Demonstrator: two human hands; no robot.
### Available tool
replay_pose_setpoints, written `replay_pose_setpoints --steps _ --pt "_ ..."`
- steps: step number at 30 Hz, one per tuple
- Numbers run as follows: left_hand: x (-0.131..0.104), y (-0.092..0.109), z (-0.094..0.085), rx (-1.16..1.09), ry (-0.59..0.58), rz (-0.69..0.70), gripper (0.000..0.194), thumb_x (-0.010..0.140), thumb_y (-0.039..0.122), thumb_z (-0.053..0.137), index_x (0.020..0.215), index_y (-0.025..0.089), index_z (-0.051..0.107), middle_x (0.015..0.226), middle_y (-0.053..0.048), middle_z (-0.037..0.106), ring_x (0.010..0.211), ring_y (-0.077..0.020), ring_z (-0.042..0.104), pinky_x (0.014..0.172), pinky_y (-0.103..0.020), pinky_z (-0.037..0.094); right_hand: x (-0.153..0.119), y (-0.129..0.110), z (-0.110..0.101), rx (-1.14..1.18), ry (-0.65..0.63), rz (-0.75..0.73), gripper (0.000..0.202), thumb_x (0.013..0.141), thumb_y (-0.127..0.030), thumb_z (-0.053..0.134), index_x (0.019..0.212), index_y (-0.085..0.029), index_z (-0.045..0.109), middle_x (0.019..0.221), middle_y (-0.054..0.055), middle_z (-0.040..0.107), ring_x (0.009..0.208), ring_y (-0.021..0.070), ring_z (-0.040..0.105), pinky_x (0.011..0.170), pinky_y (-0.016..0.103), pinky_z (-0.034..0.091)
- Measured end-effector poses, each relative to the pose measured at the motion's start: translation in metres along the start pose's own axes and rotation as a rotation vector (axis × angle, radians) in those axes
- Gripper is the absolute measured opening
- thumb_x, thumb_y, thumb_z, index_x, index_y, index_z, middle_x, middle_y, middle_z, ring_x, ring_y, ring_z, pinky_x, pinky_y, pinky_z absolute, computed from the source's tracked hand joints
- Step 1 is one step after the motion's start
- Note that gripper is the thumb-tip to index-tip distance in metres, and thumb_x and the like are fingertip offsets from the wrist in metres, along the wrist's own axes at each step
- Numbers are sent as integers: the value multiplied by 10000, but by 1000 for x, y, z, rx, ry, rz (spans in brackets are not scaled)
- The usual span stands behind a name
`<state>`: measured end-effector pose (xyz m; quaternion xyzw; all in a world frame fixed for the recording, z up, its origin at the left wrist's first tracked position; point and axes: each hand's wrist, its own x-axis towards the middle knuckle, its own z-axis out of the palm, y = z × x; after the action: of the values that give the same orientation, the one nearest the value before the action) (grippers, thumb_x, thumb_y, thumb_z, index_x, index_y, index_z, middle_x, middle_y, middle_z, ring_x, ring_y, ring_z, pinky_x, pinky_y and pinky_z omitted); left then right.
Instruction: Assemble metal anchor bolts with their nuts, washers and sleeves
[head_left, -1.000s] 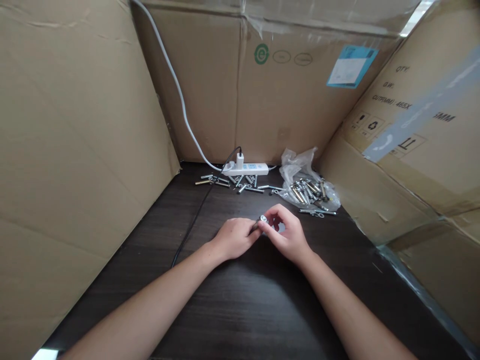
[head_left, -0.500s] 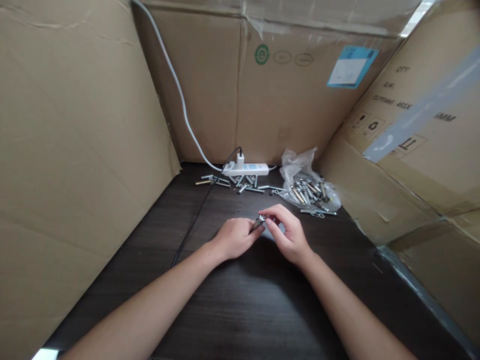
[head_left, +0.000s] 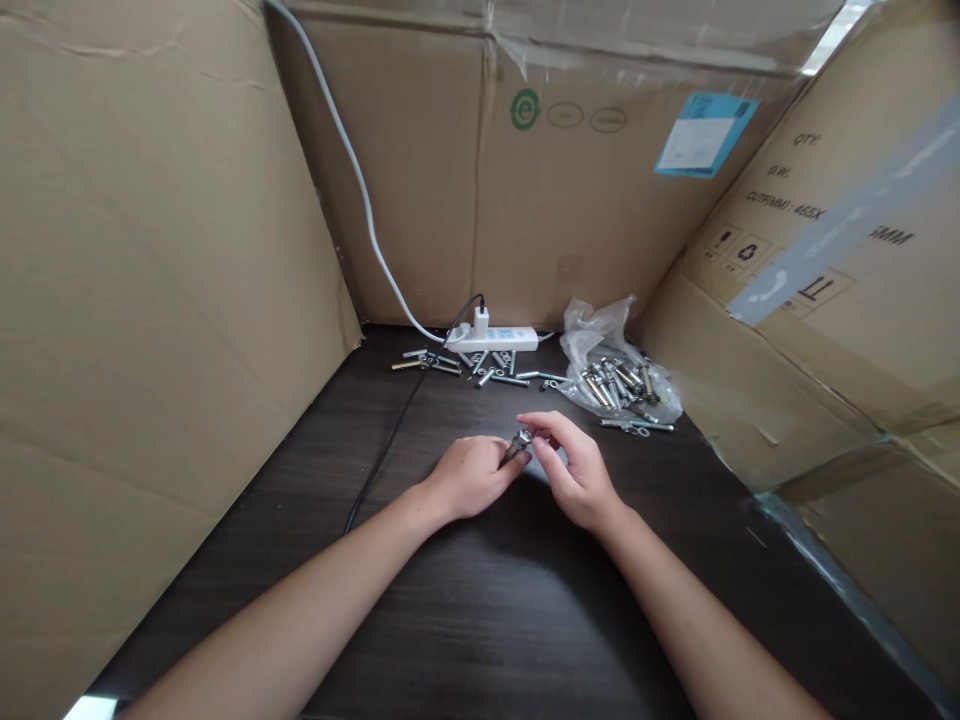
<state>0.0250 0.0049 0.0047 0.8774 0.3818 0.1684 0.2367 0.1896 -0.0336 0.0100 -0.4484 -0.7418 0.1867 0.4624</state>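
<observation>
A metal expansion bolt (head_left: 520,439) points up and to the right from my left hand (head_left: 469,478), whose thumb and fingers are closed round its sleeve. The nut end of the bolt sticks out; the lower part is hidden in the grip. Just right of that end is my right hand (head_left: 574,468), its thumb and index finger apart on either side of the nut. The index finger reaches out above the nut without closing on it. Whether the thumb or another fingertip touches the nut, I cannot tell.
Loose bolts and washers (head_left: 491,378) lie in front of a white power strip (head_left: 517,339). A clear plastic bag (head_left: 592,335) of bolts sits at back right. A black cable (head_left: 390,440) crosses the dark table (head_left: 480,620). Cardboard walls (head_left: 405,170) enclose three sides.
My right index finger has lifted slightly off the nut and stretched to the left. The left hand and the bolt stay nearly in place.
</observation>
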Motion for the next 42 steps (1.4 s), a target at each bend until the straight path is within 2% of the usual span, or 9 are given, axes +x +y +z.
replay_pose_setpoints --steps 5,10,18,22,26,30,34,37,42 --pt "0 1 0 -12 -16 -13 524 942 518 257 740 188 610 754 -26 669 689 -162 598 608 -244 366 1 -2 -2 -15 -20 -40 232 913 -214 418 1071 -215 589 950 66 612 836 185 575 717 321 469" --pt "0 -1 1 8 -12 -19 580 929 572 226 713 183 598 733 -37 663 676 -169 599 586 -243 355 1 -3 -1 -30 -7 -12 151 888 -232 484 1006 -201 573 881 50 590 713 153 540 622 285 451" --pt "0 -3 3 17 -15 3 477 939 485 288 779 184 622 836 -48 685 784 -188 624 681 -263 410 2 -1 1 -78 20 36 101 853 -288 552 821 -200 517 725 4 513 610 121 472 543 254 412" --pt "0 -2 2 17 -5 1 484 940 491 283 741 186 602 785 -34 676 726 -177 614 635 -256 389 1 -1 0 -47 10 32 93 862 -272 528 919 -200 540 785 19 549 636 130 498 571 262 435" --pt "0 0 0 0 -3 17 530 943 516 251 704 180 585 742 -33 664 673 -163 598 596 -245 360 1 -3 -1 -45 -11 -25 219 872 -198 473 1073 -207 558 884 44 585 693 145 533 609 279 452" --pt "0 -1 0 5 -9 9 519 942 511 267 716 179 597 745 -39 669 674 -168 602 594 -242 362 1 -4 1 -86 2 -28 195 859 -204 500 1042 -210 566 867 43 586 671 143 526 583 277 437" --pt "0 -4 2 17 -9 29 448 942 464 301 779 187 614 809 -41 684 751 -188 623 647 -254 394 2 -1 2 -119 28 -4 80 835 -258 564 889 -202 542 770 17 544 634 131 495 554 264 416" --pt "0 -4 4 28 -14 40 398 935 425 331 791 185 614 839 -46 686 795 -192 626 691 -259 411 2 0 1 -132 40 18 126 810 -274 607 803 -201 505 715 -4 499 615 124 469 547 259 400" --pt "1 -1 1 37 -34 -6 451 938 459 301 742 180 598 778 -42 675 713 -179 609 634 -254 388 1 -2 0 -69 1 4 169 838 -216 543 1005 -193 537 830 24 544 670 133 501 592 268 425"
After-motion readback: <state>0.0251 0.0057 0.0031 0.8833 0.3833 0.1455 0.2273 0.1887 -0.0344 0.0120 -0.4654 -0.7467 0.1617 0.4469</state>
